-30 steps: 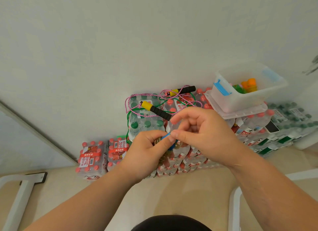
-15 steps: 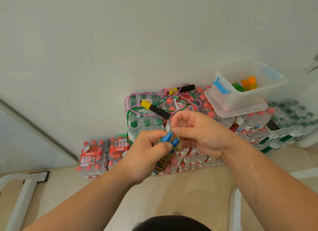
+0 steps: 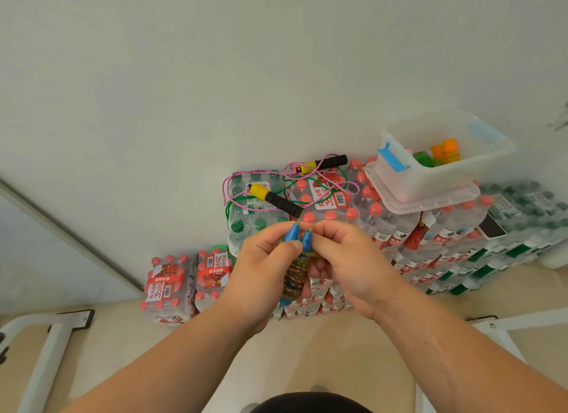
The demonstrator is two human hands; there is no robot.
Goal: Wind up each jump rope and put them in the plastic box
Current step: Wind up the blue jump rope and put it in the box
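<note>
Well left of the plastic box [image 3: 430, 182] (some coloured bits [image 3: 442, 154] lie inside), the left hand [image 3: 264, 268] grips the wound jump rope [image 3: 295, 274] while the right hand [image 3: 347, 262] pinches its top, so tuck the end tight before carrying it over.

A: What's behind the work area?
B: Plain off-white painted wall [image 3: 276, 74], fills the upper frame. Light is soft and even.
A: Floor?
B: Smooth beige floor [image 3: 307, 351]. White metal frame leg [image 3: 46, 360] at left, dark foot plate [image 3: 76, 315] at its top end. Second white metal frame bar [image 3: 522, 320] at right.
A: Left edge?
B: Grey strip [image 3: 61, 231] slants down the wall to the floor. Paler bluish-white panel [image 3: 46, 274] beyond it.
A: Storage?
B: Shrink-wrapped packs of red-capped water bottles [image 3: 172, 283] on the floor against the wall. Green-capped bottle packs [image 3: 522, 203] stacked higher at right. Black-screened phone [image 3: 491, 228] lies flat on one pack.
</note>
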